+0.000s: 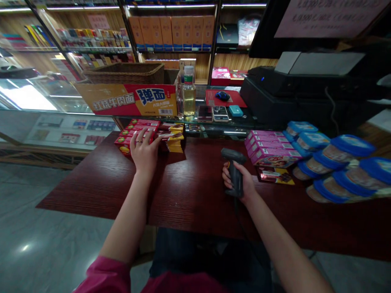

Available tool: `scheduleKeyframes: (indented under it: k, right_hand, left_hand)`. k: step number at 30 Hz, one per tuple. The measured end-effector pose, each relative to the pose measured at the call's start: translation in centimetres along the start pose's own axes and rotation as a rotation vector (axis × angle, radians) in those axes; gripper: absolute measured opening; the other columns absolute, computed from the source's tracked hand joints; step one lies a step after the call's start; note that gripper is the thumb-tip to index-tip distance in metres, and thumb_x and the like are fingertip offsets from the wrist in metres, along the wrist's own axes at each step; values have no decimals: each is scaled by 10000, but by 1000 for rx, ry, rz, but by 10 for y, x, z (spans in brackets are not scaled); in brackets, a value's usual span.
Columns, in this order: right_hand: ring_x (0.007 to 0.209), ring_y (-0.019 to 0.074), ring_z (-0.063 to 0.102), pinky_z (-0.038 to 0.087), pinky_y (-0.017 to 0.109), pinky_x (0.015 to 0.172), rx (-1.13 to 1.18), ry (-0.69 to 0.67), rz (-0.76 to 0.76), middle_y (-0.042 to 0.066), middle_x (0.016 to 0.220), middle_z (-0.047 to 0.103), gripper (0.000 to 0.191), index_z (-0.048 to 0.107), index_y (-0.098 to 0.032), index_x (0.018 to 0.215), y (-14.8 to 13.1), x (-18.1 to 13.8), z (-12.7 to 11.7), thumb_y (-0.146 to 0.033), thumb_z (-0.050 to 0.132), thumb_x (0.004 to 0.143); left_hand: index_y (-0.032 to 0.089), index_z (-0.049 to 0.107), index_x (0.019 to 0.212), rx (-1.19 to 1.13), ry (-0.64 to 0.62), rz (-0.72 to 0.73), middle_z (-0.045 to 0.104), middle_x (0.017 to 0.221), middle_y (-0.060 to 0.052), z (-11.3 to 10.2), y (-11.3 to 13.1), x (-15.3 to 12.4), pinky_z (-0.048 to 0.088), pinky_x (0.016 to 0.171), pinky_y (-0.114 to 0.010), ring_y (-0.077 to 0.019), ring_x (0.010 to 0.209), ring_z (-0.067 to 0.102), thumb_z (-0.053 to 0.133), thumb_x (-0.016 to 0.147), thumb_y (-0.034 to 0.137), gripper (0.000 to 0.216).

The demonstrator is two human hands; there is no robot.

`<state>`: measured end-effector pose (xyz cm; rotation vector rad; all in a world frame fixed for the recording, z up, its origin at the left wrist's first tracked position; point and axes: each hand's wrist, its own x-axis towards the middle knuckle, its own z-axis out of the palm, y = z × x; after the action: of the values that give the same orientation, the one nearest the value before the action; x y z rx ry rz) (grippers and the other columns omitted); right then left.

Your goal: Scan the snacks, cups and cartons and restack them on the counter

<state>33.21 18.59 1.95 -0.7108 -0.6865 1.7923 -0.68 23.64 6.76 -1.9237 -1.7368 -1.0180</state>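
My right hand (241, 185) is wrapped round the grip of a dark handheld barcode scanner (234, 169), held upright above the dark red wooden counter (189, 191). My left hand (144, 151) lies with fingers spread on a stack of flat red snack packs (134, 133) at the counter's far left. Just right of that hand stand yellow and dark packets (175, 138) in a small pile.
Pink boxes (269, 148) and several blue-lidded tubs (339, 162) crowd the counter's right side. Behind, a glass case carries a noodle carton (128, 99), a wicker basket (125, 73), an oil bottle (188, 92), phones (214, 114) and a black register (305, 91).
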Motion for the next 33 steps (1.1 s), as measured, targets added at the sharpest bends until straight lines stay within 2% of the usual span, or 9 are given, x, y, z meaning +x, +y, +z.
scheduleKeyframes:
  k: [6,8,11,13,16,19,24,33]
  right_hand:
    - [463,89,437,368,166,333,2,21,-2,-31,669,532,303,632,-172,932,0,-2,4,-430,741,814]
    - [464,90,436,374,169,337,-1,20,3,-30,667,528,297,633,-173,927,-1,-3,5,-427,741,816]
    - [461,91,431,374,172,335,1,25,4,-29,669,525,293,632,-175,929,-2,-4,6,-425,739,820]
    - [459,91,428,369,171,332,2,34,2,-28,673,523,300,632,-174,928,-3,-4,7,-427,746,815]
    - [461,89,427,363,169,329,-1,43,11,-26,671,518,313,637,-168,920,-3,-3,7,-428,762,800]
    - [463,92,430,367,171,331,2,43,24,-24,674,516,298,637,-171,924,-3,-3,8,-421,753,811]
    - [465,98,430,385,181,337,17,29,26,-19,685,520,252,631,-184,936,-1,-3,6,-402,719,847]
    - [472,94,431,377,170,339,9,21,13,-23,684,517,256,626,-183,932,-3,-5,6,-408,712,844]
  left_hand:
    - [251,702,1313,66,-72,-26,451,1627,-68,4,12,-4,179,1284,-592,-311,1568,307,477,969,199,414]
    - [212,637,1402,71,-95,-38,393,1660,-87,5,20,-6,136,1293,-591,-318,1586,255,471,963,212,470]
    - [199,475,1550,64,-137,-48,335,1686,-105,5,33,-9,143,1283,-595,-340,1589,231,497,952,239,600]
    - [239,431,1579,52,-165,-5,379,1667,-99,6,39,-11,187,1267,-594,-347,1557,305,504,956,242,627]
    - [265,498,1534,49,-180,93,530,1563,-117,9,44,-15,280,1226,-585,-347,1450,472,499,978,248,557]
    - [291,548,1490,39,-150,146,601,1490,-117,13,45,-17,334,1199,-579,-341,1387,543,524,981,263,510]
    - [311,589,1441,12,-124,157,644,1441,-98,17,42,-15,320,1216,-586,-319,1377,564,511,999,268,450]
    - [258,575,1446,25,-137,108,570,1519,-143,27,32,-11,299,1213,-594,-350,1451,488,507,1012,333,446]
